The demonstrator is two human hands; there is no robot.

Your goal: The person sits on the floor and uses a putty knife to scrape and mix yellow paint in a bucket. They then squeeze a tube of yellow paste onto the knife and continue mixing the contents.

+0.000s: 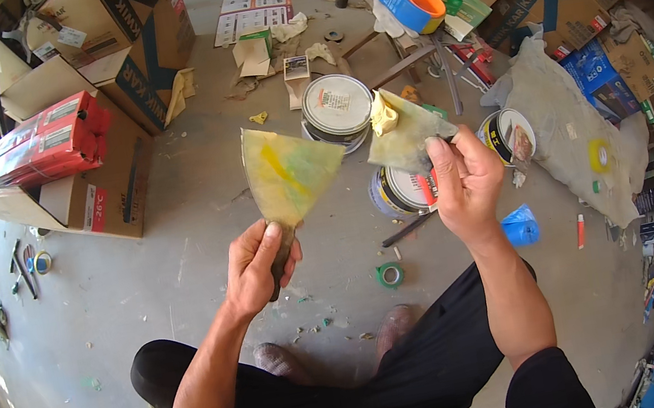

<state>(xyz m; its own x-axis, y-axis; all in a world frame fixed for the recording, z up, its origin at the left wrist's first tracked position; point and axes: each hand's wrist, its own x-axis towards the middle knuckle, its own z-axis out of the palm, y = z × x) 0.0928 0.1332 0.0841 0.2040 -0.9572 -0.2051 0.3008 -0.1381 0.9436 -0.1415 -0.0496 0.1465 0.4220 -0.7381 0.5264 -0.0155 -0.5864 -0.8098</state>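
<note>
My left hand [258, 267] is closed round the dark handle of a putty knife [294, 173], its wide blade raised and smeared yellow and green. In my right hand [467, 185], thumb and fingers pinch a second scraper [413, 140] with a translucent, stained blade. A lump of yellow putty [383, 114] clings to that blade's upper left corner. The two blades are apart, side by side. Behind them on the floor stands a round can [337, 104] with a white lid. Another can [397, 195] sits partly hidden beneath the right scraper and hand.
An open-topped tin [511, 135] is right of my right hand, beside a grey sheet [564, 121]. Green tape [390, 275] and a blue roll [520, 225] lie nearer. Cardboard boxes [125, 82] with red packets [45, 147] stand left; more boxes [561, 0] pile up right.
</note>
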